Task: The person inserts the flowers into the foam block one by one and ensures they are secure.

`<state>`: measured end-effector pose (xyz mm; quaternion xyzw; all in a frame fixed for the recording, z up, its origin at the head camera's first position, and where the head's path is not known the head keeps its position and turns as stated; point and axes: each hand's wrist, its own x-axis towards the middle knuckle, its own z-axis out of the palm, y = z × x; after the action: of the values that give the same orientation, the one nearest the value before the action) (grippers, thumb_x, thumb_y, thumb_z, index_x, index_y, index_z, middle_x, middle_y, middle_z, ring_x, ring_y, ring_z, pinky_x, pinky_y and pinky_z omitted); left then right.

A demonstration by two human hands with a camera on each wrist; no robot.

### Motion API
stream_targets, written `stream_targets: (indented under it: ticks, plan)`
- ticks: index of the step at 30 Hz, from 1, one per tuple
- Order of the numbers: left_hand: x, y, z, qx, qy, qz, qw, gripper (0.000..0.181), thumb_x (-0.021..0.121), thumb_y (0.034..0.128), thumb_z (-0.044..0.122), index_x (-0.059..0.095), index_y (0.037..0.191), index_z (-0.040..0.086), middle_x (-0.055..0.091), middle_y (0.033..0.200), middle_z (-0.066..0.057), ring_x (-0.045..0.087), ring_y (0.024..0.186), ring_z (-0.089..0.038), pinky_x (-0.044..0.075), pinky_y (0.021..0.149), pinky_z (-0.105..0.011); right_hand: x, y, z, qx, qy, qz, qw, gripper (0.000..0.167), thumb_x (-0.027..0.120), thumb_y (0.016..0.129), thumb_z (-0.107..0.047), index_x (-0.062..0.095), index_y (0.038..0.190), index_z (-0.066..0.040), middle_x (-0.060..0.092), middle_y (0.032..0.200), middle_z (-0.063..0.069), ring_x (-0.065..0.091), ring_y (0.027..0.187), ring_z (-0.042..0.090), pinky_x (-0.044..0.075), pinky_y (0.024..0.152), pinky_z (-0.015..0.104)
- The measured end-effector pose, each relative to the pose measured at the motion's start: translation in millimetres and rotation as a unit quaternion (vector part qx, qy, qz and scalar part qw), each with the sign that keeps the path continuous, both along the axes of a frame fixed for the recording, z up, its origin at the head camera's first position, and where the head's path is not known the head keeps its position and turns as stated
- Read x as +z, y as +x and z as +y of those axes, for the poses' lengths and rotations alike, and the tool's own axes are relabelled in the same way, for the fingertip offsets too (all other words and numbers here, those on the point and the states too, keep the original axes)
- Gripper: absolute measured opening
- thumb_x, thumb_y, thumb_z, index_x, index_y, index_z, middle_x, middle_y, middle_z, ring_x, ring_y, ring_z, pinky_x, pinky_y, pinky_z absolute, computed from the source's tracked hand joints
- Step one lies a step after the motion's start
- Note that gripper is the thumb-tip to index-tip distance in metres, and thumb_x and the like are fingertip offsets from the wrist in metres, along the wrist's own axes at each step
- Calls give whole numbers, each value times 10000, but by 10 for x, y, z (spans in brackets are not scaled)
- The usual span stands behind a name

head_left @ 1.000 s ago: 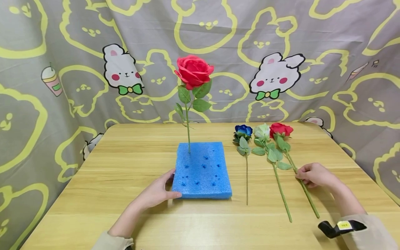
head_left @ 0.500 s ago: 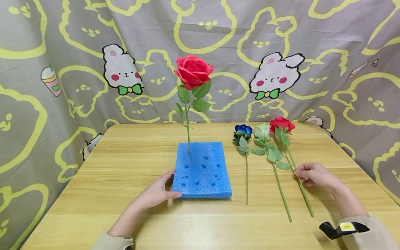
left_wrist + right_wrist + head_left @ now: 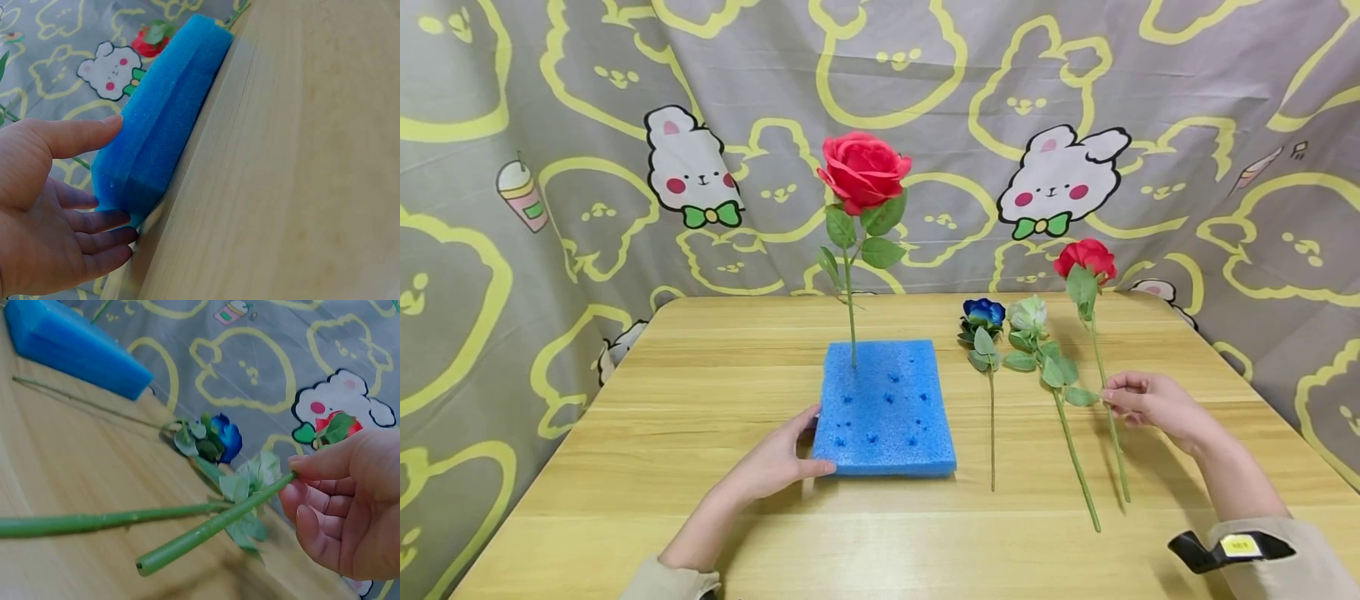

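Observation:
A blue foam block (image 3: 898,458) with several holes in its top lies mid-table, one red rose (image 3: 865,175) standing upright in its far left part. At the block's near left corner rests my left hand (image 3: 775,458); its fingers look fairly straight and the thumb touches the near edge. My right hand (image 3: 1157,408) pinches the green stem of a second red rose (image 3: 1086,261) between thumb and fingers. That rose is tilted, its bloom raised off the table. In the right wrist view the cut stem end (image 3: 156,559) points away from the right hand (image 3: 356,500).
Between block and right hand lie a blue flower (image 3: 984,313) and a pale green-white flower (image 3: 1028,315), stems toward me. The wooden table (image 3: 700,350) ends at a patterned curtain (image 3: 760,83) behind.
The right hand has lifted the second red rose off the table, bloom first, and shifted its stem slightly left. My left hand and the foam block have stayed put.

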<state>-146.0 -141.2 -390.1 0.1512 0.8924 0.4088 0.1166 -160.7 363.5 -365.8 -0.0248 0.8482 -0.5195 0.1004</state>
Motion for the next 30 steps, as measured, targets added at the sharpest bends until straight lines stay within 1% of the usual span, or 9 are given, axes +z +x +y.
stream_targets:
  ticks: [6,11,14,17,22,25,30]
  plan:
    - [12,6,-6,-35,-24,48,10000,914,754,764,337,260,1437,-34,317,1442,-228,298,1311,-387,247,1050,-536,79,-5,-59,-36,-210,297,9993,156,525,952,-132,514,973,23,574,815,-21,560,720,97,508,625,259]
    - [14,10,-6,-41,-26,40,10000,913,752,765,340,260,1437,-34,314,1444,-227,293,1314,-386,246,1050,-537,124,-24,-122,-63,-288,561,9980,123,541,939,-89,519,959,30,595,821,-12,578,723,93,516,626,248]
    - [1,4,-3,-13,-24,23,10000,916,755,762,342,261,1440,-25,310,1448,-219,290,1316,-383,243,1052,-537,171,-37,-188,-77,-250,747,9969,138,553,931,-77,513,960,52,611,810,-16,594,724,98,520,621,246]
    - [-7,0,-4,-15,-22,26,10000,915,752,764,345,259,1442,-20,306,1452,-215,287,1318,-382,243,1052,-538,231,-51,-268,-99,-104,885,9960,180,562,928,-87,497,970,75,619,796,-19,603,724,98,526,626,257]
    - [0,-1,-7,-43,9,37,10000,914,751,766,345,258,1441,-24,308,1450,-219,288,1318,-381,247,1051,-537,329,-79,-420,-134,221,1082,9938,248,575,927,-143,487,985,82,622,790,2,610,729,118,535,644,293]
    - [8,3,-9,-66,25,61,10000,915,750,766,345,258,1437,-36,314,1444,-227,292,1315,-384,250,1048,-539,386,-102,-512,-202,335,1206,9919,262,576,928,-161,489,988,78,625,787,-13,611,728,113,537,652,296]
    - [10,7,-7,-62,0,67,10000,911,750,766,347,264,1437,-30,332,1438,-217,300,1315,-372,252,1050,-531,477,-163,-645,-309,305,1447,9885,262,577,929,-178,505,982,68,636,780,-68,609,701,93,533,637,266]
